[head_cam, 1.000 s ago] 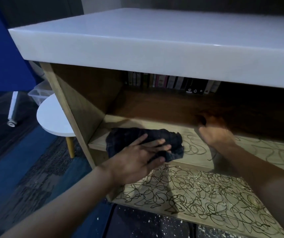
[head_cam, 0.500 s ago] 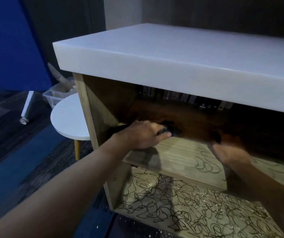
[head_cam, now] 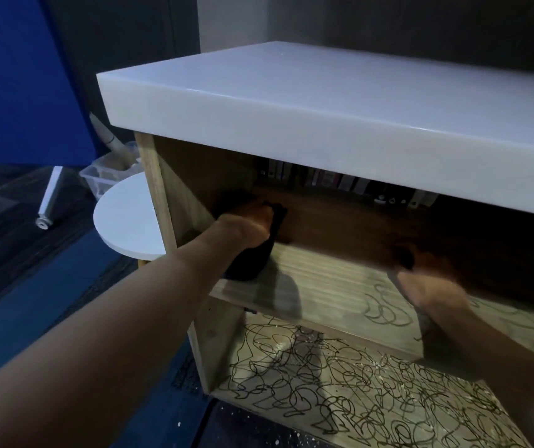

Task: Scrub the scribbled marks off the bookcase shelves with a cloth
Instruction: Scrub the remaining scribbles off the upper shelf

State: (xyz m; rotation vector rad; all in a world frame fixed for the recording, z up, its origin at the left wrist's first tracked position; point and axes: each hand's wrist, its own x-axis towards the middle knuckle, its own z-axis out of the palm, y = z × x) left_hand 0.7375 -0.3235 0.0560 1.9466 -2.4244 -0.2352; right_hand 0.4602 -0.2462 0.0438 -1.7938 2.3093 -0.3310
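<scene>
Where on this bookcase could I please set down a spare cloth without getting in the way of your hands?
The white top is bare all across. The middle shelf has a bare strip between the left hand on the dark cloth and the right hand. The bottom shelf holds nothing but scribbles. The books crowd the back.

Dim home or office room, bookcase (head_cam: 291,286) with books (head_cam: 340,182), round side table (head_cam: 123,221), carpet floor (head_cam: 33,302)
</scene>
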